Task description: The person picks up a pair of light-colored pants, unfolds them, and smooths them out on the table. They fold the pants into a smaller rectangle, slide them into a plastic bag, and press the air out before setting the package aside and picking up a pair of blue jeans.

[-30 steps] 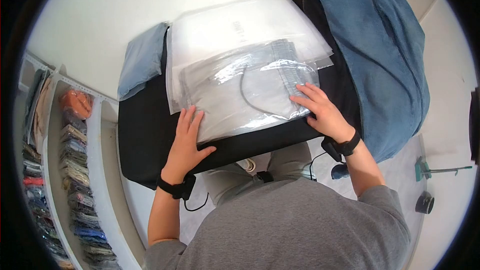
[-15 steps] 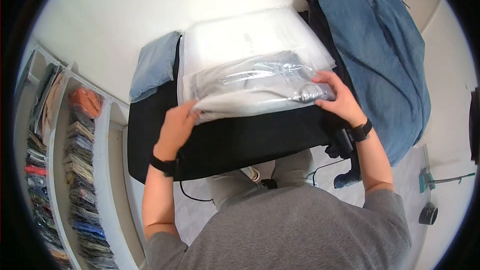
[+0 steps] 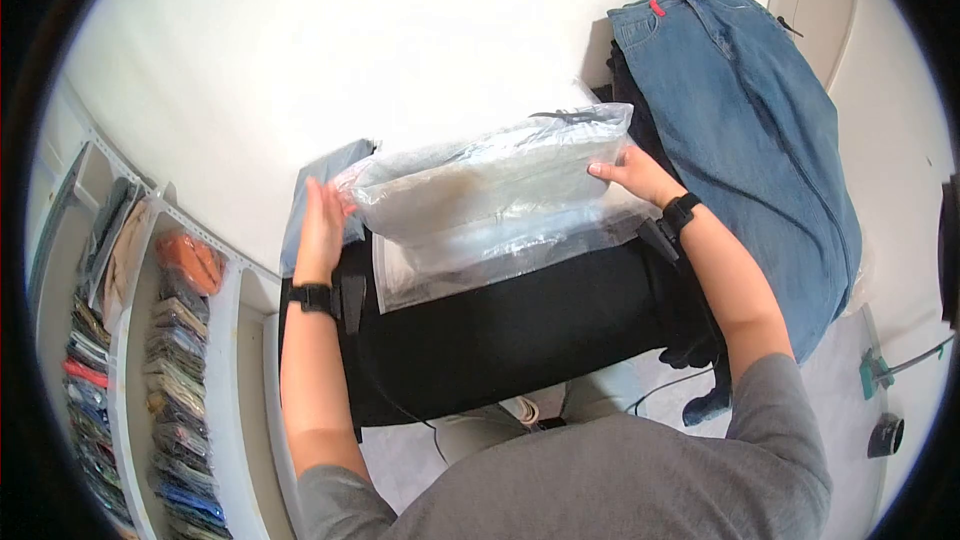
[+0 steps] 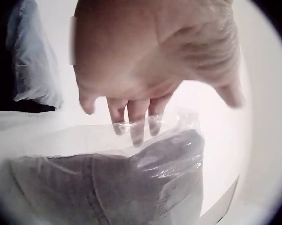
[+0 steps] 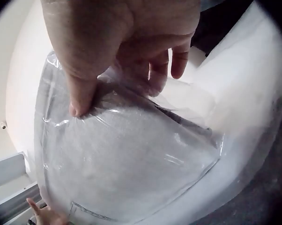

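Observation:
A clear plastic bag with a folded grey garment inside is raised and tilted above the table. At its right end my right hand pinches it, with the thumb on the near face and the fingers behind. The left hand is at the other end, its palm toward the bag. In the left wrist view the extended fingers reach behind the bag's clear edge, the thumb spread away. Below the bag, flat clear bags lie on the black-covered table.
Blue jeans drape over the table's right end. A light blue bagged garment lies at the back left, partly behind my left hand. White shelves at left hold several bagged clothes. A green-headed tool stands at far right.
The bagged garment, lying flat under both hands earlier, has been lifted and tipped up, away from my body. The left hand's fingers have straightened from curling at the edge.

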`<action>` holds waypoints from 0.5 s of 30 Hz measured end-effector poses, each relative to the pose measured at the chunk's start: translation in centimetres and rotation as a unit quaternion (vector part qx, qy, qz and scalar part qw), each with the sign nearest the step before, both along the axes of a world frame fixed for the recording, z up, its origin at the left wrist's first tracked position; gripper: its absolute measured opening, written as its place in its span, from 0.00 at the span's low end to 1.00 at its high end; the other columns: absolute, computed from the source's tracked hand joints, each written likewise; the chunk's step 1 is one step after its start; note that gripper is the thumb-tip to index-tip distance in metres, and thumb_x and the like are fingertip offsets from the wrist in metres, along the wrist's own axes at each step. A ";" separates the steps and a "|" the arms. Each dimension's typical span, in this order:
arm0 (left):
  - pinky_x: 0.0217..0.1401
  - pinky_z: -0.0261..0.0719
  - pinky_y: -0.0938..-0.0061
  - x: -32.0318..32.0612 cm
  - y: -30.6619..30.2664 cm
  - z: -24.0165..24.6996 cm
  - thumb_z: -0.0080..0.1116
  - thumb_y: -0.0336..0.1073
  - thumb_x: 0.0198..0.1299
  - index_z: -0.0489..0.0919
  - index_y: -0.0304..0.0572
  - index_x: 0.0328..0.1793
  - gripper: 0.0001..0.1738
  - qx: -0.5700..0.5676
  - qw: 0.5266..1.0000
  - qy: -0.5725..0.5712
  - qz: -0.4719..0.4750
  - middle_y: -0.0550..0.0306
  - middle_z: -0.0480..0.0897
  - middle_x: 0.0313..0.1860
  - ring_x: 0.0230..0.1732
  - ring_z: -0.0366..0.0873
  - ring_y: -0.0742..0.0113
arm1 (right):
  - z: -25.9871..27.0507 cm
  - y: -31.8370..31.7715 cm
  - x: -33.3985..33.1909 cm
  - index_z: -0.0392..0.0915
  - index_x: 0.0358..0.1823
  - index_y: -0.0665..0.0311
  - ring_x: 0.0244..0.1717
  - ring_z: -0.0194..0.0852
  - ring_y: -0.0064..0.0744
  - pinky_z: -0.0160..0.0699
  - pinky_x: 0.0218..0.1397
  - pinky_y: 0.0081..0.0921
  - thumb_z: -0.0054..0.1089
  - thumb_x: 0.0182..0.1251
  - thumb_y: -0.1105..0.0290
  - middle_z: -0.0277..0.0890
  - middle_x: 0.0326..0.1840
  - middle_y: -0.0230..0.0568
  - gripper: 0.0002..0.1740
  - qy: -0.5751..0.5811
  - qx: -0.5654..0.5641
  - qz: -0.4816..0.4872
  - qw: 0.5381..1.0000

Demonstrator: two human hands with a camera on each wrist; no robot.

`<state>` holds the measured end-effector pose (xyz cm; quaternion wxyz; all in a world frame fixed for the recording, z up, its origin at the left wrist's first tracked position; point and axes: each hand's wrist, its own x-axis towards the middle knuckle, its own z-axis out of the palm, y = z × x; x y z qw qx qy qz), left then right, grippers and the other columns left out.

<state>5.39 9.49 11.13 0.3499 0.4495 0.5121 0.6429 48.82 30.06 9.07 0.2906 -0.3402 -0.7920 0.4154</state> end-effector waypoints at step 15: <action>0.55 0.70 0.74 4.8 -1.2 1.1 0.60 0.33 0.60 0.76 0.32 0.55 0.18 -0.148 0.919 0.366 0.000 0.56 0.82 0.50 0.50 0.76 0.68 | 2.6 -2.2 0.4 0.75 0.52 0.71 0.49 0.77 0.31 0.72 0.56 0.26 0.65 0.62 0.60 0.80 0.47 0.43 0.24 -0.034 0.043 -0.020 0.998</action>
